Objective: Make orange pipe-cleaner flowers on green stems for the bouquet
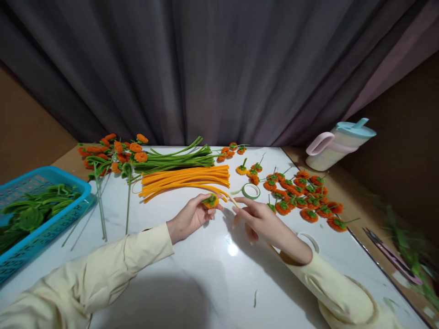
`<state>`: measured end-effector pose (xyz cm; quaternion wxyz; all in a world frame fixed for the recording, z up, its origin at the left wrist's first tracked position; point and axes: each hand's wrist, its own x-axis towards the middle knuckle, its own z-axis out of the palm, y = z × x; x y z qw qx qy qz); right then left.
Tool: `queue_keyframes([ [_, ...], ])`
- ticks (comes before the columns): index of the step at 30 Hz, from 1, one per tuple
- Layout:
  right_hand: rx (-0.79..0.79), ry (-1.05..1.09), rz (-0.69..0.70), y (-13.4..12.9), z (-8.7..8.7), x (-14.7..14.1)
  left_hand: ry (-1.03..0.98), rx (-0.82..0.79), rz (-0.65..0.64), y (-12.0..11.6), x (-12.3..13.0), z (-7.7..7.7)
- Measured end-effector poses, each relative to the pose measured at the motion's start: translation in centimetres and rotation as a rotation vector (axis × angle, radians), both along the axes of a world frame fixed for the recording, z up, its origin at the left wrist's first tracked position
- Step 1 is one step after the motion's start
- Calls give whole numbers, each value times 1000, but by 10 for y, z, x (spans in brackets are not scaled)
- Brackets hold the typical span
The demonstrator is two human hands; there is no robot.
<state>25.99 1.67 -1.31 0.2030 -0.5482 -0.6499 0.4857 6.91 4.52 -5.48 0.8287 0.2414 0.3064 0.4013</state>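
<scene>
Near the yellow stem bundle (183,179), the left hand (192,217) pinches a flower (210,204), likely to expose its green base (211,199), while the right hand (262,220) pinches a pale stick (234,202)

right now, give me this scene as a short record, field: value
left grip: holding a fuzzy yellow-orange flower
right grip: pinching a thin pale stick
beyond hands: long fuzzy yellow-orange stems, then long fuzzy green stems
far left: blue plastic basket holding fuzzy green leaves
right: fuzzy orange flowers, clustered
back right: translucent pitcher, light-blue lid
</scene>
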Motion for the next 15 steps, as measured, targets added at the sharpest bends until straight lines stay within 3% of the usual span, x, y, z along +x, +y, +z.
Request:
queue_keyframes([
  [2, 323, -255, 23, 0, -13, 2, -10, -41, -36, 0, 0, 2],
  [4, 485, -380, 102, -1, -24, 2, 12, -52, -76, -2, -1, 4],
  [7, 526, -433, 182, -1, -31, 3, 56, -19, -136, -4, -1, 6],
  [15, 578, -333, 228, 2, -23, 8, 162, 23, -302, -5, -3, 1],
])
